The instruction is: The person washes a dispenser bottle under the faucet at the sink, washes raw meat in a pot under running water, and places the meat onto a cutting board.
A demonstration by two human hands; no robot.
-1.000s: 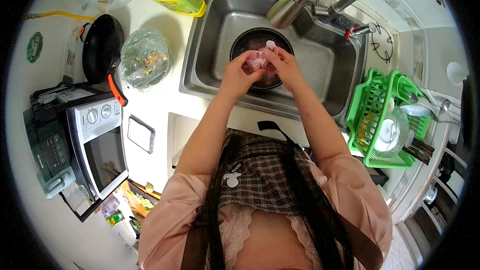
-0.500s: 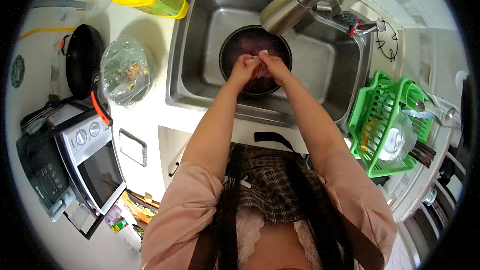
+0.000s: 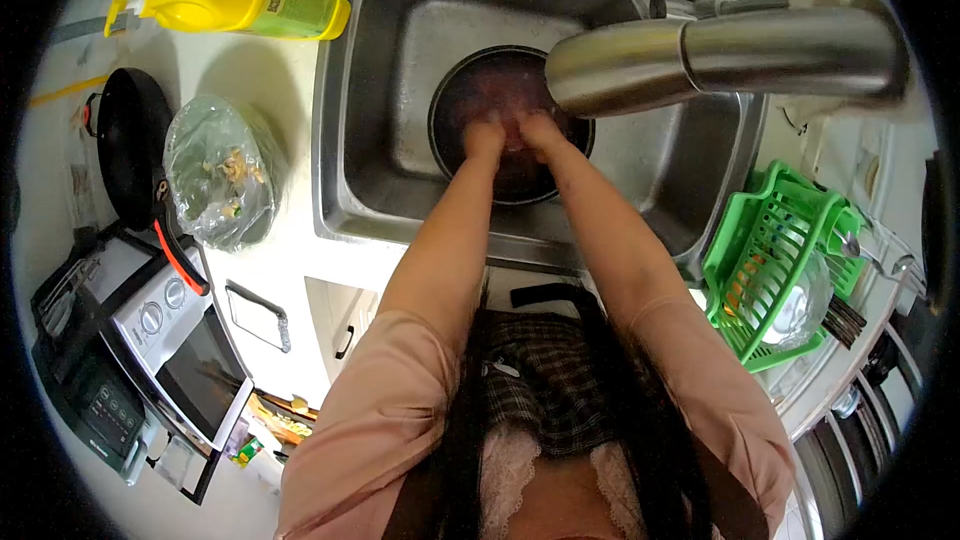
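Observation:
A round black pot (image 3: 436, 150) sits in the steel sink (image 3: 400, 60), holding murky reddish water (image 3: 495, 78). My left hand (image 3: 484, 135) and my right hand (image 3: 539, 132) reach into it side by side, fingers dipped under the surface. Pinkish-red pieces that look like raw meat (image 3: 513, 130) show dimly between and beyond them. The cloudy water hides the fingers, so whether they grip anything cannot be made out. The steel faucet (image 3: 640, 62) juts over the pot's right rim, close to my right hand.
Left of the sink stand a yellow pump bottle (image 3: 240, 2) lying on its side, a plastic-lined bin (image 3: 225, 175) with scraps, and a black frying pan (image 3: 135, 150). A toaster oven (image 3: 185, 340) is lower left. On the right is a green dish rack (image 3: 765, 270) with dishes.
Both hands have gone lower into the water; earlier their fingers were together around pale pink meat near the surface. The view has shifted, and the faucet appears swung lower and larger.

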